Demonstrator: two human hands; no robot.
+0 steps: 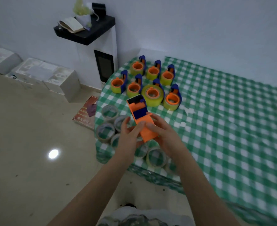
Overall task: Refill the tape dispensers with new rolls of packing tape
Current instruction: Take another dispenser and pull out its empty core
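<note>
A: Your table (216, 128), with the green checked cloth, is the biggest thing here. You work at its near left corner, close to the edge.

B: Yes. Further back on that side stand seven loaded dispensers (152, 93), close together, each with yellowish tape around an orange hub.

A: Nearer to you lie the clear rolls (105, 132), several in a group, some just beside the edge. I cannot tell if they are new or used up, so please check before you take one.

B: The orange and blue dispenser (141, 118) is in the air above those rolls, with its blue end pointing away from you. I see no roll on it.

A: Both hands hold it. Your left hand (128, 136) has its fingers curled round the lower orange part, and your right hand (163, 136) grips it from the other side.

B: Now the risks, as I judge them. If your wrist brushes the rolls below, one may roll over the edge to the floor. The blue end probably carries the cutter, so a finger sliding there could be hurt. And a roll mounted the wrong way round would feed badly.
</note>
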